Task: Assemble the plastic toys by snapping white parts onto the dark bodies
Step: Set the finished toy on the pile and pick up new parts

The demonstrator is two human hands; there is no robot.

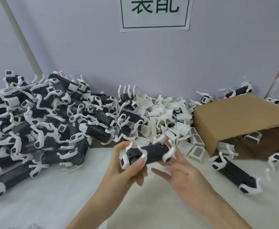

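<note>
A dark toy body (152, 152) with white legs and a white head piece lies across both my hands above the white table. My left hand (127, 164) grips its head end, fingers curled under it and thumb on top. My right hand (180, 174) lies palm up with straight fingers under the rear end of the toy. A heap of loose white parts (170, 118) lies just behind the toy. To the left a big pile of toys (41, 123) with white parts on them covers the table.
A tipped cardboard box (237, 116) lies at the right with white parts spilling from its mouth. Another dark toy (234, 176) rests in front of it. The wall (102, 52) closes the back, with a paper sign (155, 14) on it. White table surface (61, 204) spreads near me.
</note>
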